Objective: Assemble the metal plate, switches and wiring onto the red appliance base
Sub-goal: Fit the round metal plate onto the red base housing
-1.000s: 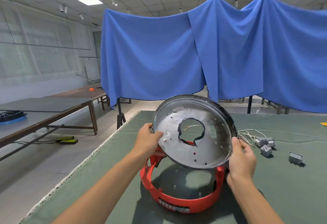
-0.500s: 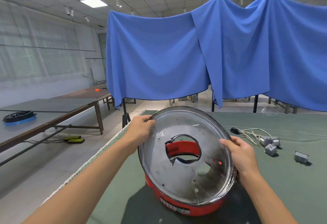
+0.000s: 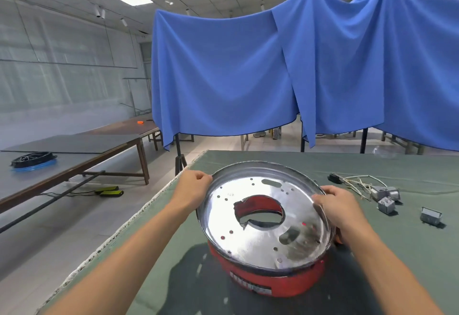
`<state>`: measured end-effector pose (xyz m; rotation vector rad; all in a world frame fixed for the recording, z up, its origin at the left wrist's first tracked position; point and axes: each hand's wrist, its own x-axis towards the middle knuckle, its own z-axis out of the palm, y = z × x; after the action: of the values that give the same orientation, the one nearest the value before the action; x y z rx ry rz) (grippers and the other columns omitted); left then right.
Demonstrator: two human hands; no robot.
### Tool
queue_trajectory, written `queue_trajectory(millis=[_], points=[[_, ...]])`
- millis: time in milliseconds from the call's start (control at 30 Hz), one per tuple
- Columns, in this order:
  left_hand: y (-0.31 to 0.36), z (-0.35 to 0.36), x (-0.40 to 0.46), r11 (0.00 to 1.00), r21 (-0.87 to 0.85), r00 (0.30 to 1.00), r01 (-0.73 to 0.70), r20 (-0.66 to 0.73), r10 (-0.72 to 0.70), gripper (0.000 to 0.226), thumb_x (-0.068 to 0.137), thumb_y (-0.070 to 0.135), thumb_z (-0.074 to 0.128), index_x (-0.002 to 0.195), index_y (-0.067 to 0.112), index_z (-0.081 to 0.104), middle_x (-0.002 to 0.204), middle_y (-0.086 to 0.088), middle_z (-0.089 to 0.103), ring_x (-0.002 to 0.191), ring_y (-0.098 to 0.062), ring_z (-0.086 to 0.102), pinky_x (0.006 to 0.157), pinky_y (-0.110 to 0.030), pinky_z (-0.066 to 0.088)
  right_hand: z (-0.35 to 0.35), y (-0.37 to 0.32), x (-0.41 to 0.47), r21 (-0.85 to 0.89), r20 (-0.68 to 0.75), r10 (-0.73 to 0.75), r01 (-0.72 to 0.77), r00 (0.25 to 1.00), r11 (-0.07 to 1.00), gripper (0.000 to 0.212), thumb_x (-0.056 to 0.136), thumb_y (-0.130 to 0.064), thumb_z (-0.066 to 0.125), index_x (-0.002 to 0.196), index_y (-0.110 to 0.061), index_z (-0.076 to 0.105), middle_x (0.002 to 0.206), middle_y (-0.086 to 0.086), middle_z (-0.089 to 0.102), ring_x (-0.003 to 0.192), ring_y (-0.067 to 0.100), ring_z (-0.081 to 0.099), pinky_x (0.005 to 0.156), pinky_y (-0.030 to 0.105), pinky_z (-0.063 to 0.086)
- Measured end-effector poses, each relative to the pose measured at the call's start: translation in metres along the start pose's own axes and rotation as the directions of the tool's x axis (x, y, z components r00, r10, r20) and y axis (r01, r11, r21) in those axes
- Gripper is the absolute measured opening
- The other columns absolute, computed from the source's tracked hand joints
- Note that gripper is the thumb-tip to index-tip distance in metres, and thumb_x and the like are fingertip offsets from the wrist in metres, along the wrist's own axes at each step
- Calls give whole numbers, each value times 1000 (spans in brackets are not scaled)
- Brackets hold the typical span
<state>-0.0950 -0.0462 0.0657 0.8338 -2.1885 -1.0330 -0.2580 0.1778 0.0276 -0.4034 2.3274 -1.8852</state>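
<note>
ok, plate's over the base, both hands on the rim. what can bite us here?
1. The metal plate sits tilted on the red base, far edge raised; it may seat crooked.
2. The right hand fingers curl over the rim near the base: pinch risk.
3. The wiring lies loose on the table beside it and may snag.
</note>
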Motion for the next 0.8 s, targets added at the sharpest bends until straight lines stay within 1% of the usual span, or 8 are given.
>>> queue_trajectory(millis=[33, 67, 100, 167, 300, 467, 700, 800], points=[[-6, 0, 0, 999, 50, 1000, 3, 7, -4, 22, 95, 16, 49, 74, 14, 57, 67, -10, 47, 60, -17, 40, 56, -27, 34, 1, -3, 1, -48, 1, -15, 15, 1000, 999, 5, 83, -1, 62, 82, -5, 64, 72, 11, 64, 62, 15, 42, 76, 42, 51], [-11, 1, -1, 994, 105, 1000, 6, 23, -8, 25, 94, 14, 49, 71, 11, 58, 64, -10, 47, 55, -17, 41, 52, -25, 35, 1, -6, 2, -94, -10, -34, 33, 999, 995, 5, 83, -1, 62, 79, -4, 62, 73, 13, 64, 102, 22, 51, 80, 42, 50], [-15, 2, -2, 987, 163, 999, 8, 39, -14, 28, 93, 13, 49, 67, 9, 59, 60, -10, 50, 51, -19, 45, 47, -23, 38, 2, -9, 3, -133, -16, -52, 50, 998, 990, 3, 83, -3, 62, 82, -3, 65, 79, 16, 66, 83, 27, 61, 84, 41, 48], [-23, 5, -5, 964, 267, 999, 7, 45, -19, 32, 93, 12, 49, 65, 5, 62, 57, -7, 58, 47, -22, 56, 38, -23, 43, 5, -9, 6, -203, -12, -65, 61, 998, 977, 8, 83, -8, 63, 84, 0, 66, 81, 21, 64, 78, 29, 61, 86, 41, 48], [-33, 10, -4, 928, 373, 999, 19, 27, -32, 27, 92, 15, 49, 77, 3, 68, 72, -12, 68, 64, -28, 66, 49, -30, 50, 11, 8, 11, -366, 5, -36, 35, 999, 930, 17, 78, -11, 62, 89, 2, 67, 92, 19, 70, 89, 35, 63, 80, 40, 52], [-37, 17, 0, 930, 365, 999, 44, 1, -47, 22, 91, 21, 51, 81, 18, 71, 81, -4, 71, 75, -23, 65, 69, -31, 54, 12, 16, 14, -421, 12, -10, 14, 1000, 907, 12, 73, -9, 60, 78, -1, 67, 79, 19, 67, 78, 35, 61, 65, 36, 50], [-43, 18, 3, 952, 284, 990, 110, 58, -132, 16, 85, 11, 56, 79, 6, 69, 69, -11, 67, 55, -26, 61, 42, -23, 46, 12, 14, 10, -396, 10, -55, 55, 998, 917, 12, 75, -7, 55, 72, 1, 64, 67, 21, 55, 64, 30, 46, 59, 32, 38], [-45, 18, 3, 963, 223, 986, 150, 36, -162, 19, 85, 6, 55, 71, 1, 68, 58, -11, 58, 48, -23, 50, 42, -21, 39, 10, 9, 7, -281, -13, -92, 85, 996, 956, 17, 78, -4, 58, 85, 10, 66, 92, 28, 66, 90, 44, 60, 78, 43, 52]])
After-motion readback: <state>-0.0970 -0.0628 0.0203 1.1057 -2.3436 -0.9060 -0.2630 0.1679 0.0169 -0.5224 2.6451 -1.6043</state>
